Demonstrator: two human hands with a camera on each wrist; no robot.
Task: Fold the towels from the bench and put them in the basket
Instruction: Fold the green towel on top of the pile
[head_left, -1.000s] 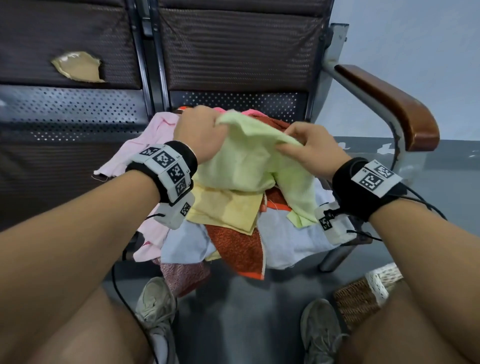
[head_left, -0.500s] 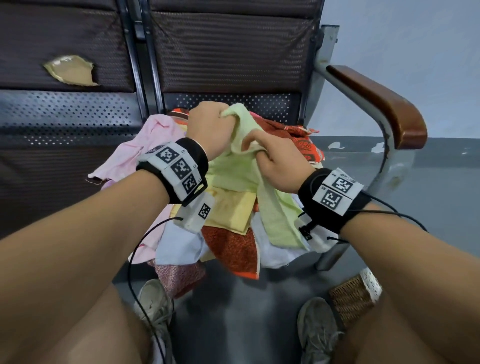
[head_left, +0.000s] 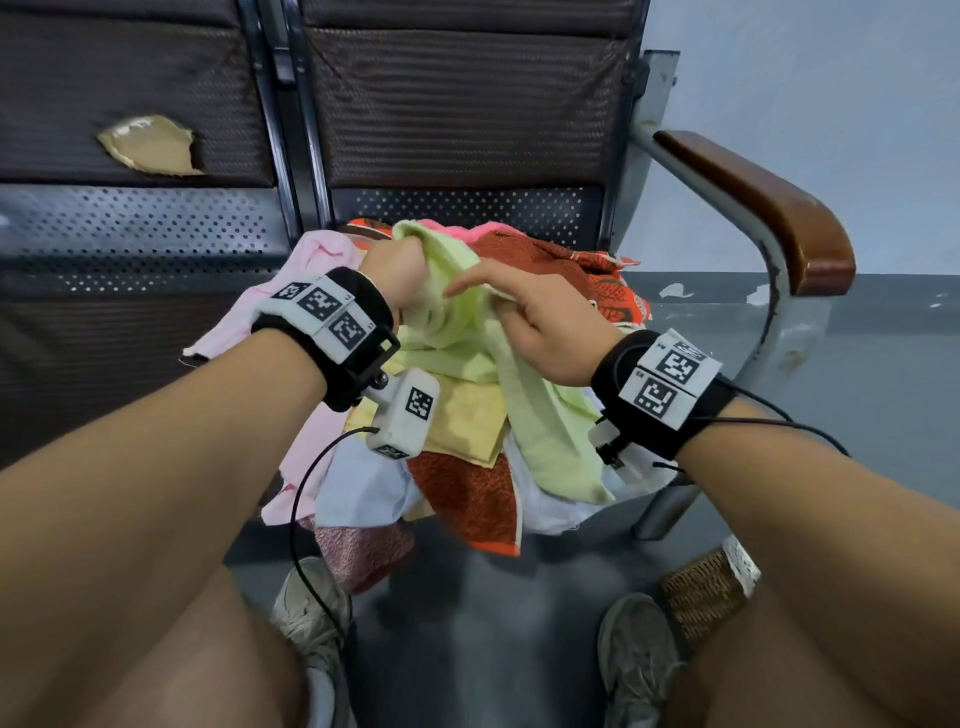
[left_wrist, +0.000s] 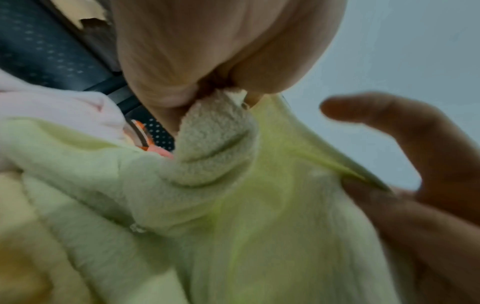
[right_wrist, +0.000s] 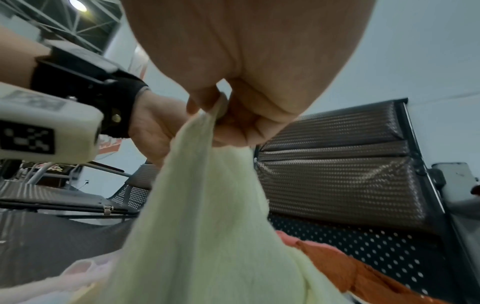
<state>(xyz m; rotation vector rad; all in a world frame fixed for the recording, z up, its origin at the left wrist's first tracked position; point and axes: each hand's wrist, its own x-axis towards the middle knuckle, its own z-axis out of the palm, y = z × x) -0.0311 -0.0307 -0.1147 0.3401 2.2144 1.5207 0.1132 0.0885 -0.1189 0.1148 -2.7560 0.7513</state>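
While mid-air: green towel (head_left: 540, 415) edge, both hands.

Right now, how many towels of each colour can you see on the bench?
Green towel: 1
Yellow towel: 1
Pale pink towel: 1
White towel: at least 1
Orange-red towel: at least 1
Mauve towel: 1
Total: at least 6; the pile hides where some towels end.
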